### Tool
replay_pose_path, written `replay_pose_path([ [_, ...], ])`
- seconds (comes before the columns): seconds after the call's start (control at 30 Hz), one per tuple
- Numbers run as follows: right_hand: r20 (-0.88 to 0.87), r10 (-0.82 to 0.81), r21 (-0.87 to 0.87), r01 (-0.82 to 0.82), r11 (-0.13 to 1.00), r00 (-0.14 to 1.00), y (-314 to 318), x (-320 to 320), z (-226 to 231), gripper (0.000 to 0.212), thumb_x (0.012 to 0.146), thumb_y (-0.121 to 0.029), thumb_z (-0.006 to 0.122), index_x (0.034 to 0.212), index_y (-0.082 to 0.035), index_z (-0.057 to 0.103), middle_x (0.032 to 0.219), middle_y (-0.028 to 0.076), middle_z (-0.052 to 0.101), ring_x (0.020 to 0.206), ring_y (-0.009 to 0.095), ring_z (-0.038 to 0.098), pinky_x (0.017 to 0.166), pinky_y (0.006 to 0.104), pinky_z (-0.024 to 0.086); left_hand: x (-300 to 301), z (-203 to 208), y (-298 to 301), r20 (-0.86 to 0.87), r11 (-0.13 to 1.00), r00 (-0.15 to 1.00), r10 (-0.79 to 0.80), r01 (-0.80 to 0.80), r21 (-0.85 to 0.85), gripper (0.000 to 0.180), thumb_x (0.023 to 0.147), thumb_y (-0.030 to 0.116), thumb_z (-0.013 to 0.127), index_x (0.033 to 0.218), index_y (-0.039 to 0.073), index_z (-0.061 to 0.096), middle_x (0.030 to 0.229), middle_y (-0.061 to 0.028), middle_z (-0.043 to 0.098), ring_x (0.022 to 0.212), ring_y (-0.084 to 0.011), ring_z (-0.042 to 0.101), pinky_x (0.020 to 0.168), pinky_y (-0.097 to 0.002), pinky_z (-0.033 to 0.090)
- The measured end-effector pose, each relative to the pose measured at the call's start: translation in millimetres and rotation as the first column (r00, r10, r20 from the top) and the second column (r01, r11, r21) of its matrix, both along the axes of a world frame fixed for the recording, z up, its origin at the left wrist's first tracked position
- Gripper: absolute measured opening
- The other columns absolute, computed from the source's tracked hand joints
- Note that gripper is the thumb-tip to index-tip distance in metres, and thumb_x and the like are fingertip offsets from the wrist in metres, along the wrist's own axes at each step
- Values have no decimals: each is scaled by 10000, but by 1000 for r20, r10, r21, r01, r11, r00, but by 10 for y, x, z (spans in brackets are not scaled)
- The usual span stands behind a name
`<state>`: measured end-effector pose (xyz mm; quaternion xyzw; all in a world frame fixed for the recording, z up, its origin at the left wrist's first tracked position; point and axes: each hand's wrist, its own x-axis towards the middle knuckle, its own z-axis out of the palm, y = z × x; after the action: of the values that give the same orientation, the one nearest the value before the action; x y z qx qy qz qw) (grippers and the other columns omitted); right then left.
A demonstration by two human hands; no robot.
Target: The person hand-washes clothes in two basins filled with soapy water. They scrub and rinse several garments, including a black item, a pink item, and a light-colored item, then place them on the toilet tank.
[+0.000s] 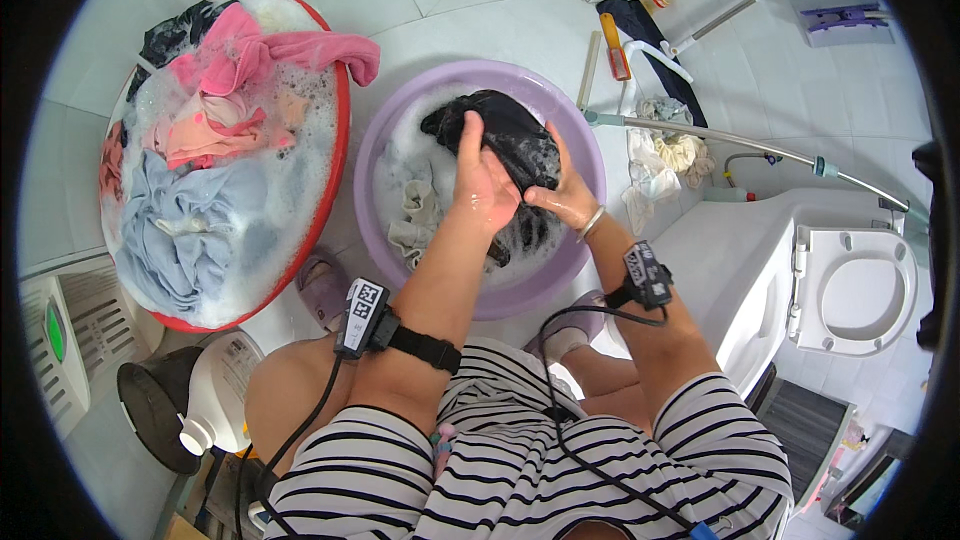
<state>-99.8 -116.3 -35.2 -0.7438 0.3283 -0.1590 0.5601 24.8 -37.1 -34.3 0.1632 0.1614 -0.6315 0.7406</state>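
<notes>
Cloth [510, 135] diagonal, far-left to near-right

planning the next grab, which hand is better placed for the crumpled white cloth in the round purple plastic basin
Probably the left hand: it is nearer the crumpled white cloth, while the right hand is farther off to the right.

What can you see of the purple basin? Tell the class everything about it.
The purple basin is round and wide, with a smooth rim, and looks like plastic. It stands upright on the pale floor. Inside are foamy water, a dark garment and a whitish cloth. The left hand and right hand are over it, at the dark garment. Its near side is partly hidden and its underside cannot be seen.
</notes>
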Motion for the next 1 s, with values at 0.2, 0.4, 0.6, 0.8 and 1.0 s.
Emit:
replay_pose_path([
  [0.2,-91,-232,190,245,951,968,-20,-60,-34,521,663,-115,736,1114,32,520,1065,75,565,964,178,549,872,291,432,206,-292,142,-286,985,953,103,-58,162,725,799,668,416,1214,75,471,1216,-139,501,1135,-311,463,953,-482,371],
  [0.4,-134,374,-524,-386,759,918,488,129,524,558,587,-351,774,990,-8,598,1085,169,548,1089,334,478,954,425,351,34,-765,-16,-116,963,957,-265,268,12,404,828,436,517,989,74,596,919,-96,624,857,-232,601,784,-368,487],
  [0.6,-249,-473,-297,398,868,845,138,461,255,420,686,-300,696,945,19,610,841,177,637,771,325,617,728,392,481,-407,-634,-187,-147,911,988,-40,96,402,347,879,328,446,996,29,576,949,-120,610,827,-253,614,716,-396,523],
  [0.8,-76,-23,-748,-42,662,997,279,356,223,348,724,-246,700,919,33,627,747,107,645,687,178,610,661,320,486,-251,-547,-34,-332,988,933,-141,113,-101,309,839,172,555,1097,5,523,1016,-124,578,896,-254,585,826,-383,478],
  [1.0,-321,-450,-223,395,891,833,-529,-208,-153,418,750,-352,674,901,35,629,746,134,655,660,254,625,638,326,482,-295,-372,-234,348,871,927,-142,-50,489,506,745,113,621,1212,22,450,1098,-78,557,993,-206,527,889,-332,391],
])
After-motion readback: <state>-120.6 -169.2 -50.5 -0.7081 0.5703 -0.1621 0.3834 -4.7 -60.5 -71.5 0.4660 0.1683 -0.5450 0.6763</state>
